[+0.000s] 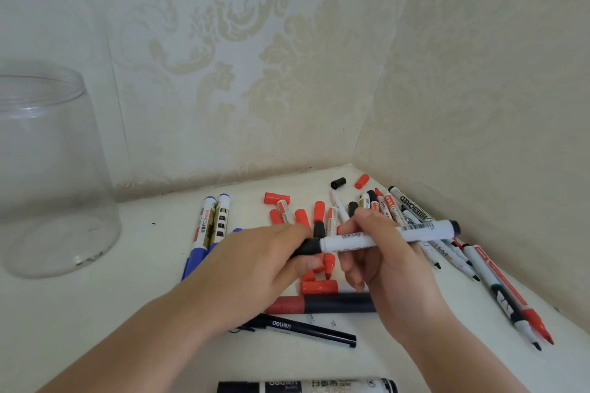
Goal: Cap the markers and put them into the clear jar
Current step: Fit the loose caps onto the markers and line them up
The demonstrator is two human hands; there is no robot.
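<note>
Above the table I hold a white marker (388, 236) level between both hands. My right hand (380, 252) grips its barrel. My left hand (255, 262) pinches the black cap (307, 247) seated on its left end. Under my hands lies a pile of red markers and loose red caps (319, 286). The clear jar (48, 169) stands upright at the far left, holding nothing I can make out. Two blue markers (210, 223) lie between the jar and my hands.
Several uncapped thin markers (498, 284) lie along the right wall. A loose black cap (338, 183) and a red cap (362, 181) sit in the back corner. A black pen (306, 330) and a black-and-white marker (306, 387) lie near me. Wallpapered walls close the back and right.
</note>
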